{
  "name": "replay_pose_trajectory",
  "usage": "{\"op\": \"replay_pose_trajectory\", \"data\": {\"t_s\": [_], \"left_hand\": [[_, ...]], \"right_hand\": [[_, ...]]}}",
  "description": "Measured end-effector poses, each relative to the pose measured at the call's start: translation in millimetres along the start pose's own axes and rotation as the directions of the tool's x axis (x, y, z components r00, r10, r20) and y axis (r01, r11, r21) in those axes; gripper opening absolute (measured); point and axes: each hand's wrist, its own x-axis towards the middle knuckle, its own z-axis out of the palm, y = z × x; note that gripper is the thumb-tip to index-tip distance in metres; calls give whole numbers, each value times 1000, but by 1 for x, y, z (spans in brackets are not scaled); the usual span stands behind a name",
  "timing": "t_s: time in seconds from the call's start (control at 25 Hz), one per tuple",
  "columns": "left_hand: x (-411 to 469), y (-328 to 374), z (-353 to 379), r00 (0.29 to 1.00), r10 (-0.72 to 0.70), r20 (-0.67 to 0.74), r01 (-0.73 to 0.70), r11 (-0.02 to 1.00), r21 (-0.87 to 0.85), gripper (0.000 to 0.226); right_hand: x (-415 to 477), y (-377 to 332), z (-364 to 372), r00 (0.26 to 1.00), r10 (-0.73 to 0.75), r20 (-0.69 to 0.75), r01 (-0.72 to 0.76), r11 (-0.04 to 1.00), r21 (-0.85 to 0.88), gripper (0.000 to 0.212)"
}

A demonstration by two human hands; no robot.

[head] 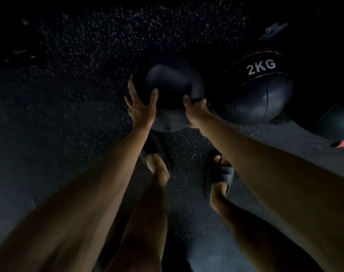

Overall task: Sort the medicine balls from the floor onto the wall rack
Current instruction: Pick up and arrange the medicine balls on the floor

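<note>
A black medicine ball (171, 85) is between my two hands, low over the dark speckled floor in front of my feet. My left hand (141, 107) presses its left side with spread fingers. My right hand (196, 110) grips its right side, fingers curled round the far edge and out of sight. A second black ball marked 2KG (259, 89) sits on the floor just to the right, touching or nearly touching the held ball. Part of a third dark ball (335, 122) shows at the right edge. The wall rack is not in view.
My feet in black slide sandals (219, 173) stand right below the ball. A red-tipped object (343, 143) lies at the right edge, and a small dark blue object (273, 30) lies beyond the 2KG ball. The scene is very dim.
</note>
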Motion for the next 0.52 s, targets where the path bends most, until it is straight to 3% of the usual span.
{"op": "replay_pose_trajectory", "data": {"t_s": [0.16, 0.24, 0.36, 0.44, 0.52], "left_hand": [[17, 4, -17, 976, 197, 94, -206, 973, 102, 89], [27, 17, -23, 953, 251, 169, -282, 940, 194, 90], [48, 50, -24, 908, 299, 294, -391, 857, 336, 88], [57, 71, -19, 863, 348, 367, -483, 782, 394, 89], [67, 90, -16, 819, 384, 426, -550, 736, 395, 94]], "right_hand": [[-14, 11, 24, 984, 176, -2, -172, 967, 187, 83], [-23, 14, 32, 973, 227, 36, -227, 924, 307, 73], [-22, 12, 42, 967, 247, 58, -243, 834, 496, 52], [-21, 5, 45, 962, 269, 49, -246, 769, 590, 52], [-19, -5, 44, 959, 282, 8, -231, 768, 598, 59]]}}
